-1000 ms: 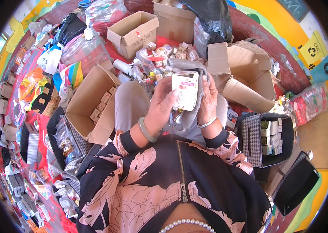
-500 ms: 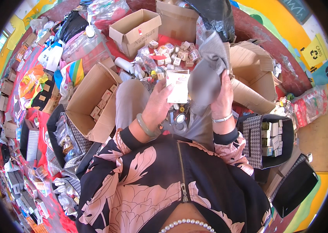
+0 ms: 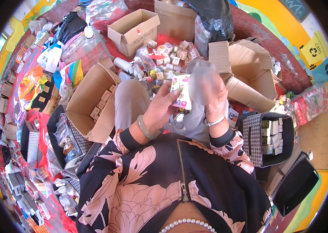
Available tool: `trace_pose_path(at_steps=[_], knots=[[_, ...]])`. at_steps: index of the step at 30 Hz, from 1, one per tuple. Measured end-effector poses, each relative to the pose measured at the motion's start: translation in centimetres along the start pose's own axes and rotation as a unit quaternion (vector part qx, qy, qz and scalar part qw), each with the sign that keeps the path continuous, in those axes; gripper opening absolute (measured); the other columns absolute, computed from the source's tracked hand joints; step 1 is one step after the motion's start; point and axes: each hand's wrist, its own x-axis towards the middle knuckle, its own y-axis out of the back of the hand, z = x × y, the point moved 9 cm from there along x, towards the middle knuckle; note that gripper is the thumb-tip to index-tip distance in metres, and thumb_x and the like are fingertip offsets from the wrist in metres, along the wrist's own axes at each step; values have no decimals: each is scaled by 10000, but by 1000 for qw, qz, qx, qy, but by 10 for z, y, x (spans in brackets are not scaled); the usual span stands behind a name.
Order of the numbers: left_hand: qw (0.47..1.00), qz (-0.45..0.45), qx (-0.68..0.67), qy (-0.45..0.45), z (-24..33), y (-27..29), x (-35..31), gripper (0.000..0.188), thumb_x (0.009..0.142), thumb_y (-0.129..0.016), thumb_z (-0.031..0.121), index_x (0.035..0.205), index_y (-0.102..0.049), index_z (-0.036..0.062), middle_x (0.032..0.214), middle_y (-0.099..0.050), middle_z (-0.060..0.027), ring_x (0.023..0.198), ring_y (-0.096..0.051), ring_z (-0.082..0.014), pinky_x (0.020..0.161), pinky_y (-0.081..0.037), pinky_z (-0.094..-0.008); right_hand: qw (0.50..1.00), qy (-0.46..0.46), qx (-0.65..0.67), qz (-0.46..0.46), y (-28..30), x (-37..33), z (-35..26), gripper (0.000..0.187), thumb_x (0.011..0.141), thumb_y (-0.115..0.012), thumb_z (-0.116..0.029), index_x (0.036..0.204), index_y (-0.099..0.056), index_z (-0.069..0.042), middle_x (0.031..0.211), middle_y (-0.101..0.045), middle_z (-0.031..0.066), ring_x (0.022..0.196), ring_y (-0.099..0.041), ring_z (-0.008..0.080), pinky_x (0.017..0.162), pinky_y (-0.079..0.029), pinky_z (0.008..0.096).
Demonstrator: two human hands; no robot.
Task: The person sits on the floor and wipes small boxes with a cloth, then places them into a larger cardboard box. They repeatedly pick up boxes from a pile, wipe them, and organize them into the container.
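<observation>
My left hand (image 3: 158, 110) grips a small white box (image 3: 185, 86) with pink and coloured print, thumb on its front face and fingers behind. Close beside the box, my right hand (image 3: 217, 104) is closed around a grey cloth (image 3: 197, 119) that hangs down below it. A blurred patch covers the fingers of that hand and the upper part of the cloth. Beneath both hands, between my legs, lie small round lidded containers (image 3: 179, 117), partly hidden.
Ahead lies a pile of small printed boxes (image 3: 175, 61). Open cardboard boxes stand at the left (image 3: 79, 97), far side (image 3: 125, 37) and right (image 3: 249, 93). A checked fabric bin (image 3: 250, 136) at the right holds several small boxes. Plastic bags (image 3: 86, 46) lie far left.
The box in my left hand has turned to show a different, more colourful face. My right hand has drawn the cloth lower and bunched it closer to the box.
</observation>
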Motion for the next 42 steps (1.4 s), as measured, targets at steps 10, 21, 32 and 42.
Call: trace_pose_path(at_steps=[10, 21, 32, 42], knots=[[975, -27, -177, 135, -29, -4, 3, 543, 928, -456, 440, 1302, -403, 50, 1224, -547, -99, 1096, -554, -228, 918, -450, -401, 936, -190, 278, 102, 39, 1, 90, 276, 949, -495, -249, 1092, -592, -35, 967, -617, 13, 853, -565, 98, 767, -450, 220], [982, 114, 108, -108, 17, 11, 0, 488, 982, -316, 398, 1246, -458, 13, 1068, -554, -55, 895, -520, -138, 754, -417, -271, 862, 251, -377, -227, -55, -13, -47, 485, 778, -693, -286, 1190, -564, -65, 1204, -542, 136, 1114, -511, 302, 955, -388, 391], [973, 28, 151, -174, 24, -1, -4, 487, 957, -449, 231, 1363, -315, -2, 1228, -512, -70, 1095, -503, -146, 965, -363, -284, 972, 38, -233, 14, -16, 1, -3, 164, 856, -612, -142, 964, -618, -19, 887, -628, 119, 806, -600, 237, 732, -462, 288], [994, 11, -101, -27, 19, 15, 9, 397, 939, -481, 258, 1267, -403, 48, 1201, -538, -103, 1074, -555, -224, 898, -450, -375, 899, -194, 383, 90, 41, 18, 57, 535, 927, -457, -405, 1308, -387, -36, 1222, -520, 148, 1098, -521, 327, 952, -425, 466]])
